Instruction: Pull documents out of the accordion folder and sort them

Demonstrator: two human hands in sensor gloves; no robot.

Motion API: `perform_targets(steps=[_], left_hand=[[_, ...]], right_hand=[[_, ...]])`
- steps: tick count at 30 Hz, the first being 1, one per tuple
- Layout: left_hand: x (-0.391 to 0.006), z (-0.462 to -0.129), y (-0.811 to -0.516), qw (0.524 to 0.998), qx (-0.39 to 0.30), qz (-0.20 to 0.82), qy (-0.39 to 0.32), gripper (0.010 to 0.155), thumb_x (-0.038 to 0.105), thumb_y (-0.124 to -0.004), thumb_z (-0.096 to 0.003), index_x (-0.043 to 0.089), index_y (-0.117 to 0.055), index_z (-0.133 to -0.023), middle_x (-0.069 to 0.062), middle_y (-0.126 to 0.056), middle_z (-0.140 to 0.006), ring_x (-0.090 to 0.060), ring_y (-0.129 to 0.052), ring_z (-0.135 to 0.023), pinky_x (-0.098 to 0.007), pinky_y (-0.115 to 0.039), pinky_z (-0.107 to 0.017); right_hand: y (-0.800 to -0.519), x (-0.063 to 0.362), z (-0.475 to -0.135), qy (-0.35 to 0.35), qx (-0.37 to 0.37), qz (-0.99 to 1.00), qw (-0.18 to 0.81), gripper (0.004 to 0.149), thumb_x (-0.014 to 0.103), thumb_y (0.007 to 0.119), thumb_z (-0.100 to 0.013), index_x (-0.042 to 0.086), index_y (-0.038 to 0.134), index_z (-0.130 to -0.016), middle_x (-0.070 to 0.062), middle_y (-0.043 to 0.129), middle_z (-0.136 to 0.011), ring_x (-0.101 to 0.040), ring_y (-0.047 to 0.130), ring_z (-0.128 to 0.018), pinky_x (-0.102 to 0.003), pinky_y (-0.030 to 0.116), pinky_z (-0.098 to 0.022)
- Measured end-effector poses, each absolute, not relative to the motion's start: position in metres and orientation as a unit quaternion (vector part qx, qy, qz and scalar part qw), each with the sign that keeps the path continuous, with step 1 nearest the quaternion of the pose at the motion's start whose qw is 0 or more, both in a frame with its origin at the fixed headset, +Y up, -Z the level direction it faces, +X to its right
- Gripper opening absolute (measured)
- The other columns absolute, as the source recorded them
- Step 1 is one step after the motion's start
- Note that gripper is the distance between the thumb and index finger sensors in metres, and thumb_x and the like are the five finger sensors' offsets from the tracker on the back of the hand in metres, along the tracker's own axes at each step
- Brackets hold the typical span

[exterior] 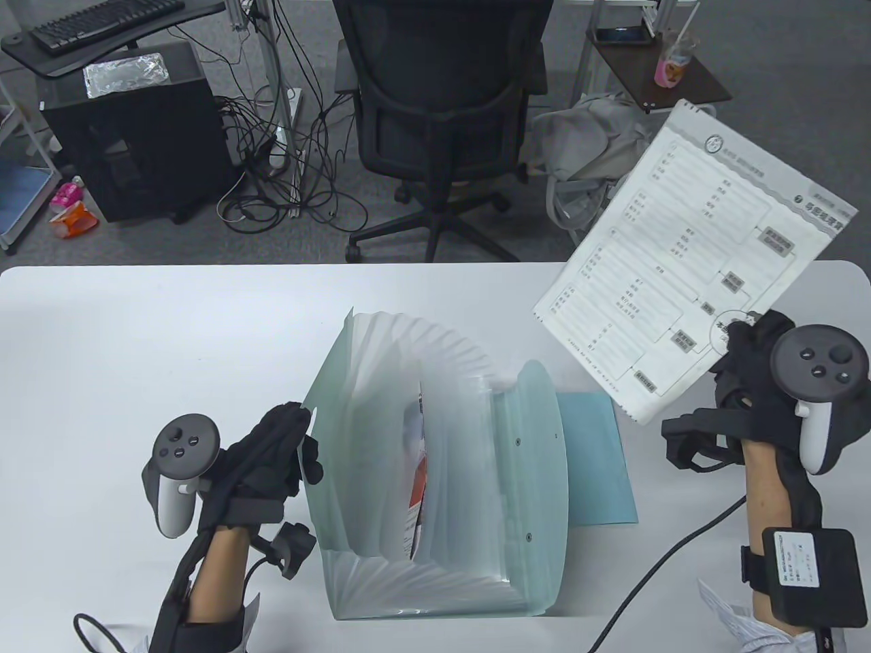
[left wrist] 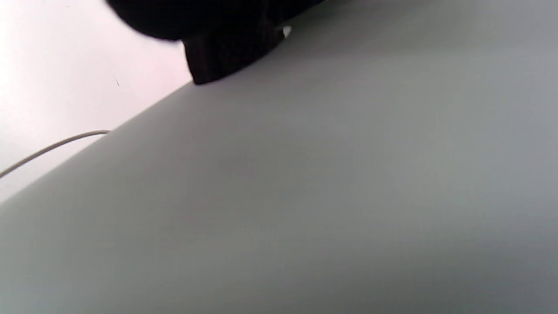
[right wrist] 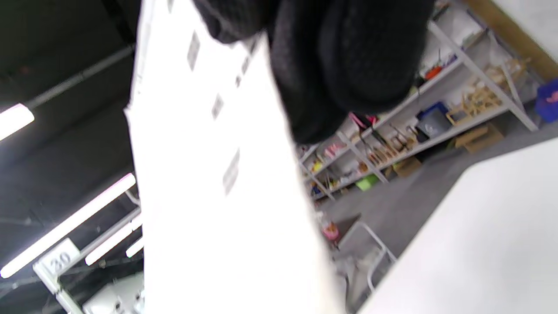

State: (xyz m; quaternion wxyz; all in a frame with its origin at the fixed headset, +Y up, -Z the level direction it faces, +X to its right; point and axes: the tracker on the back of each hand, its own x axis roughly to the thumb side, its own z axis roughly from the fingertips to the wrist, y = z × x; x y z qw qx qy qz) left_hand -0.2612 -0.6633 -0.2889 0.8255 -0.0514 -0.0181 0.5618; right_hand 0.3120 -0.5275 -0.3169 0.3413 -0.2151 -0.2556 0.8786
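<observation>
From the table view, the right hand (exterior: 755,367) pinched a printed sheet (exterior: 687,265) by its lower corner, aloft right of the accordion folder (exterior: 435,469) on the desk (exterior: 136,340). The left hand (exterior: 272,456) gripped the folder's left wall.

The left wrist view showed only grey folder plastic (left wrist: 327,196).

In the right wrist view, fingers (right wrist: 348,65) clamped the thin, floppy paper (right wrist: 218,196); an edge hold suits it.

Left hand (exterior: 272,456): low, fingers curled, gripping.
Right hand (exterior: 755,367): raised, fingers pinched together, forearm upright.
</observation>
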Motion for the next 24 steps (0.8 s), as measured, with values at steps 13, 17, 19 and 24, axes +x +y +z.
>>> perform_targets(steps=[13, 17, 19, 24], left_hand=[[-0.263, -0.289, -0.664, 0.825, -0.051, 0.563, -0.016, 0.070, 0.053, -0.052, -0.0674, -0.003, -0.055, -0.110, -0.021, -0.086, -0.077, -0.019, -0.102, -0.044, -0.028, -0.083, -0.028], [-0.263, -0.289, -0.664, 0.824, -0.051, 0.563, -0.017, 0.070, 0.053, -0.052, -0.0674, -0.003, -0.055, -0.110, -0.021, -0.086, -0.077, -0.019, -0.102, -0.044, -0.028, -0.083, -0.028], [-0.263, -0.289, -0.664, 0.824, -0.052, 0.564, -0.018, 0.071, 0.053, -0.052, -0.0674, -0.003, -0.055, -0.110, -0.021, -0.086, -0.077, -0.019, -0.102, -0.044, -0.028, -0.083, -0.028], [-0.263, -0.290, -0.664, 0.824, -0.053, 0.564, -0.019, 0.070, 0.053, -0.052, -0.0674, -0.003, -0.055, -0.110, -0.021, -0.086, -0.077, -0.019, -0.102, -0.044, -0.028, -0.083, -0.028]], right_hand=[[-0.608, 0.370, -0.335, -0.131, -0.253, 0.958, -0.020, 0.038, 0.024, 0.058, -0.047, 0.028, 0.055, -0.085, 0.007, 0.084, -0.068, -0.014, 0.093, -0.047, -0.030, 0.083, -0.042], [-0.643, 0.377, -0.344, -0.064, -0.278, 0.954, -0.088, 0.038, 0.024, 0.059, -0.047, 0.029, 0.056, -0.084, 0.007, 0.084, -0.067, -0.014, 0.092, -0.046, -0.029, 0.083, -0.041], [-0.664, 0.379, -0.348, -0.045, -0.286, 0.949, -0.123, 0.038, 0.024, 0.059, -0.047, 0.029, 0.056, -0.084, 0.007, 0.084, -0.066, -0.014, 0.092, -0.046, -0.029, 0.083, -0.040], [-0.692, 0.379, -0.357, -0.019, -0.286, 0.950, -0.125, 0.038, 0.024, 0.059, -0.046, 0.029, 0.057, -0.084, 0.007, 0.084, -0.067, -0.014, 0.092, -0.046, -0.030, 0.083, -0.041]])
